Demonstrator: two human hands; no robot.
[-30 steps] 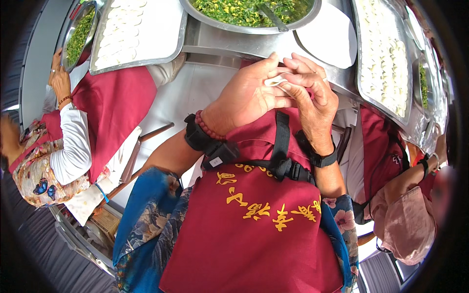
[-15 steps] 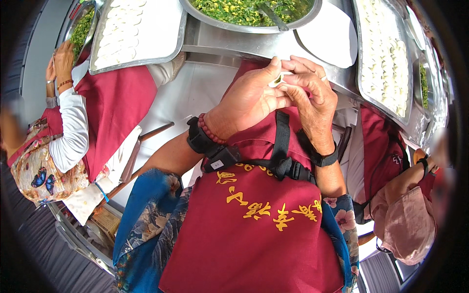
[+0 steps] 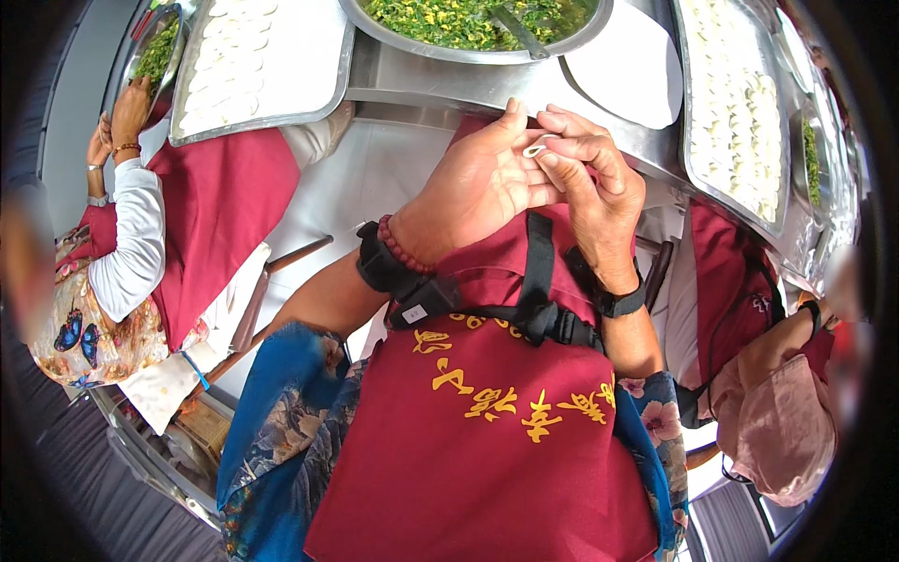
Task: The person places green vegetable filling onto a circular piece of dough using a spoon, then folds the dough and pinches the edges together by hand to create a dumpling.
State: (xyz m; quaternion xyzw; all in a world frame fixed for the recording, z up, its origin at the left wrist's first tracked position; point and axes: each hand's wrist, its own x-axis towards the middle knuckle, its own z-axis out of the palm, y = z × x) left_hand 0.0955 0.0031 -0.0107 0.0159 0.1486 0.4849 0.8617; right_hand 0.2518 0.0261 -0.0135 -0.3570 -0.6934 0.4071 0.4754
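Note:
A small white dumpling (image 3: 538, 147) is pinched between the fingertips of both my hands, just above my red apron (image 3: 487, 440). My left hand (image 3: 478, 183), with a bead bracelet and a black strap at the wrist, cups it from the left. My right hand (image 3: 595, 183), with a black watch, closes on it from the right. Most of the dumpling is hidden by my fingers. Straight ahead stands a big metal bowl (image 3: 562, 42) of chopped green filling with a utensil in it.
A metal tray (image 3: 328, 94) with rows of white dumplings lies at the far left, and another tray (image 3: 702, 178) at the right. A white round wrapper sheet (image 3: 627, 70) lies on the steel table. One person (image 3: 150, 244) in a red apron works at my left, another (image 3: 768, 356) at my right.
My hands have drawn closer together and the white wrapper has been folded down to a small edge between my fingertips. The person on my left has raised both hands toward the green bowl.

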